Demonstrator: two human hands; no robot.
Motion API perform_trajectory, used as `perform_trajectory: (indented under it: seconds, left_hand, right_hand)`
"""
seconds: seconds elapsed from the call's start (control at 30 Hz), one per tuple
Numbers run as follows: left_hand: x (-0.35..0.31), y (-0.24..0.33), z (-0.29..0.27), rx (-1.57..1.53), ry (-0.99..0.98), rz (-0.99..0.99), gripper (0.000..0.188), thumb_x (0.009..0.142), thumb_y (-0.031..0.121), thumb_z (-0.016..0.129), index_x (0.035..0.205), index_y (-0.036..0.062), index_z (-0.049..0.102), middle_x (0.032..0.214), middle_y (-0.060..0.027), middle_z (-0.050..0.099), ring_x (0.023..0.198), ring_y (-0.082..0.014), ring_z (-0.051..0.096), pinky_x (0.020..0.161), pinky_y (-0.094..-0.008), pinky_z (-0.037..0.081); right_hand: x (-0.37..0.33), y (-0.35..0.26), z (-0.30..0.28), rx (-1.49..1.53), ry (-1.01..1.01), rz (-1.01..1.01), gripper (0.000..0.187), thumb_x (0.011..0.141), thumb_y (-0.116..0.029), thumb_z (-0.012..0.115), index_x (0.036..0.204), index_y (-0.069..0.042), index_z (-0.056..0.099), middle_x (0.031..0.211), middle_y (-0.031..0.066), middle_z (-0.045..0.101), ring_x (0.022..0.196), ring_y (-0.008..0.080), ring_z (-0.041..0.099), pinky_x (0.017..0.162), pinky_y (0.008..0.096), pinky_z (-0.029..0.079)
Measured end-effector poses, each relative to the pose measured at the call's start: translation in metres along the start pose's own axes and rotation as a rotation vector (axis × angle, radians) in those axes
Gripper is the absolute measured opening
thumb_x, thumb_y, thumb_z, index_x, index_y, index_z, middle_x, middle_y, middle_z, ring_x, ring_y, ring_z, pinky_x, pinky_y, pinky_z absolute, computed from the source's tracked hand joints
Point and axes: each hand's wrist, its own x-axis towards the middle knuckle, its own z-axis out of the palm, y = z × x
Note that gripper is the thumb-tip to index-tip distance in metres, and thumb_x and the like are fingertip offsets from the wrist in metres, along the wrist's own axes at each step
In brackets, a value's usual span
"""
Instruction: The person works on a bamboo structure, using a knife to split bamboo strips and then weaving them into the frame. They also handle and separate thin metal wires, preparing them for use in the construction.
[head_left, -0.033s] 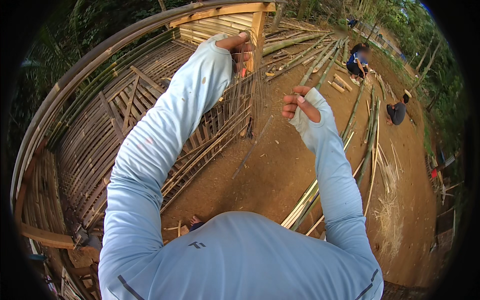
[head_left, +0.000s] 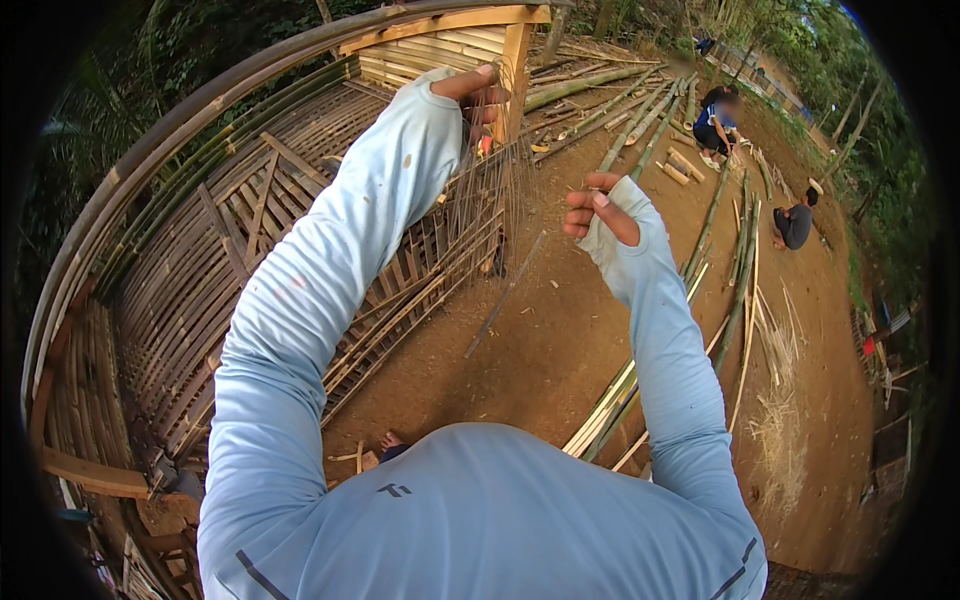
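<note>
My left hand point(head_left: 476, 94) is raised beside a wooden corner post point(head_left: 516, 70), its fingers closed round a loose bundle of long thin strands point(head_left: 490, 190). The strands look like wire or fibre; I cannot tell which. They dangle and fan out below the hand in front of slatted bamboo panels point(head_left: 420, 270). To the right, lower and apart from the bundle, my right hand point(head_left: 603, 212) has its thumb and fingers pinched together. Whatever sits in that pinch is too thin to make out. Pale blue sleeves reach over both palms.
A slatted bamboo structure point(head_left: 180, 270) with a curved-looking top rail fills the left. Bamboo poles point(head_left: 650, 125) lie over the brown dirt ground, and split strips point(head_left: 600, 410) lie by my right arm. Two people crouch at the far right, one in dark clothing point(head_left: 795, 226).
The hanging strands have swung slightly to the left. Both hands keep their places.
</note>
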Motion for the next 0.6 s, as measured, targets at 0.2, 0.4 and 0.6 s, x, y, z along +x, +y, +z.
perform_trajectory:
  seconds: [0.2, 0.4, 0.6]
  left_hand:
    - [0.009, 0.005, -0.004, 0.08, -0.051, -0.072, 0.027, 0.091, 0.036, 0.06, 0.099, 0.0102, 0.061, 0.072, 0.0022, 0.059, 0.053, -0.0054, 0.048, 0.047, -0.0241, 0.039]
    - [0.029, 0.015, -0.041, 0.306, -0.3, -0.048, 0.029, 0.091, 0.038, 0.06, 0.097, 0.0091, 0.058, 0.07, 0.0013, 0.057, 0.046, -0.006, 0.044, 0.044, -0.0242, 0.036]
    - [0.005, 0.037, -0.055, 0.106, -0.616, 0.088, 0.025, 0.096, 0.028, 0.053, 0.102, 0.0032, 0.054, 0.06, 0.001, 0.049, 0.044, -0.0071, 0.041, 0.046, -0.0232, 0.032]
  right_hand:
    - [-0.001, 0.006, -0.003, -0.137, 0.021, -0.003, 0.04, 0.089, -0.016, 0.063, 0.12, 0.001, 0.045, 0.098, 0.0143, 0.062, 0.083, 0.0199, 0.061, 0.075, 0.0341, 0.052]
    - [0.004, 0.017, -0.017, -0.302, 0.082, 0.036, 0.041, 0.088, -0.018, 0.065, 0.12, 0.001, 0.048, 0.105, 0.0152, 0.062, 0.087, 0.0191, 0.061, 0.077, 0.0336, 0.051]
    - [0.018, 0.04, -0.039, -0.414, 0.195, 0.034, 0.052, 0.084, -0.023, 0.069, 0.125, 0.0, 0.047, 0.115, 0.015, 0.059, 0.093, 0.0194, 0.06, 0.079, 0.0343, 0.049]
